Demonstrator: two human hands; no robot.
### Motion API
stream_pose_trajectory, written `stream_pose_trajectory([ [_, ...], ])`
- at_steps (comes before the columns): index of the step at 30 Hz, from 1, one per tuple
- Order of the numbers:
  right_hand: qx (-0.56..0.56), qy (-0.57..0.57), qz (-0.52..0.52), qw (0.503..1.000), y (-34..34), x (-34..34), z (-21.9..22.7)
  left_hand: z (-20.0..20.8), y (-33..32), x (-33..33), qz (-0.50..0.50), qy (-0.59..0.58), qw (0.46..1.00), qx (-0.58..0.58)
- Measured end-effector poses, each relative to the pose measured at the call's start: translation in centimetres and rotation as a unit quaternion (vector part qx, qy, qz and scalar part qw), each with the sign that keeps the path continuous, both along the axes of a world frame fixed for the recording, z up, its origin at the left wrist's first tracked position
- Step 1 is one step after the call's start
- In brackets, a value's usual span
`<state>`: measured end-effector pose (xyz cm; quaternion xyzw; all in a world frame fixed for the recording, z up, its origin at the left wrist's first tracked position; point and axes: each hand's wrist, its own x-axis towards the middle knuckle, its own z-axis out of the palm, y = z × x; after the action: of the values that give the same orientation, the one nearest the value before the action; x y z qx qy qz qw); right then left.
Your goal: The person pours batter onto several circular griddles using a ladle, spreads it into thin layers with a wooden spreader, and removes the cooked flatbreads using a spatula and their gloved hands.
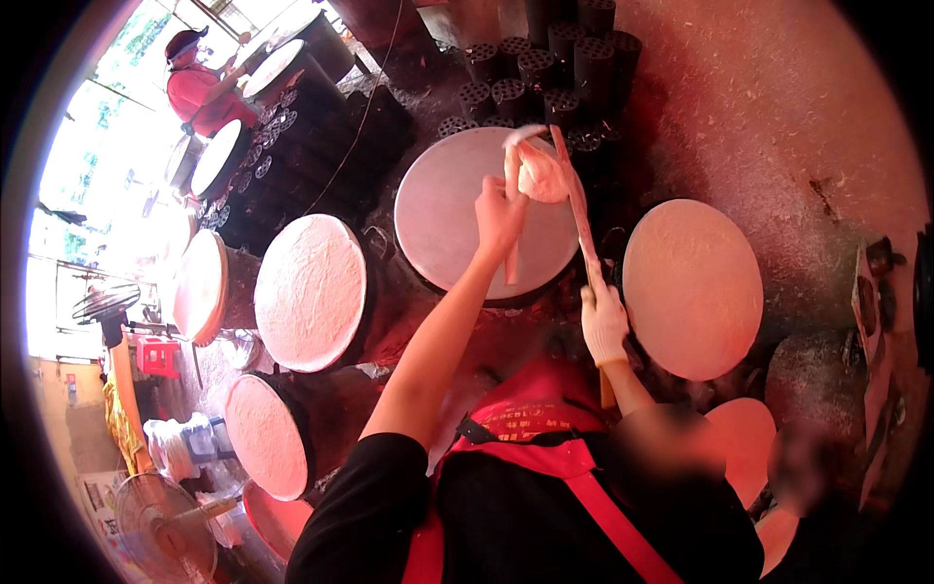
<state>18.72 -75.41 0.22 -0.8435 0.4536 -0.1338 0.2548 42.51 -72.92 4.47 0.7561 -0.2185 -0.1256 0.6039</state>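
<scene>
My bare left hand is closed round the wooden handle of a tool with a pale curved head, upright over a round griddle. In a white glove, my right hand grips a long flat wooden stick that slants up across the griddle's right side. Between the two tools, above the griddle, is a soft lump of pale dough or batter. Whether it clings to one tool or both I cannot tell. The griddle below looks smooth and grey, with no white layer on its visible part.
Left stands a griddle with a white layer, and below it another coated griddle. A beige round griddle is on the right. Black holed coal briquettes stack behind. A person in red works far left, near a fan.
</scene>
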Motion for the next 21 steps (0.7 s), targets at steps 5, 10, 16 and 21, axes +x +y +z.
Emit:
stream_pose_trajectory([
  [5,0.406,-0.258,-0.12,0.869,-1.7,5.4,2.0,7.8,-0.5,1.5,0.005,0.123,0.964,-0.237],
  [10,0.346,-0.352,-0.156,0.856,1.6,3.3,-3.5,14.7,6.6,2.3,-0.037,0.192,0.928,-0.317],
  [16,0.444,-0.395,-0.141,0.792,4.2,11.0,0.7,9.2,20.2,-1.5,0.001,0.397,0.901,-0.172],
  [21,0.545,-0.361,-0.033,0.756,1.7,11.0,2.8,5.5,27.8,-5.8,0.055,0.465,0.873,-0.139],
])
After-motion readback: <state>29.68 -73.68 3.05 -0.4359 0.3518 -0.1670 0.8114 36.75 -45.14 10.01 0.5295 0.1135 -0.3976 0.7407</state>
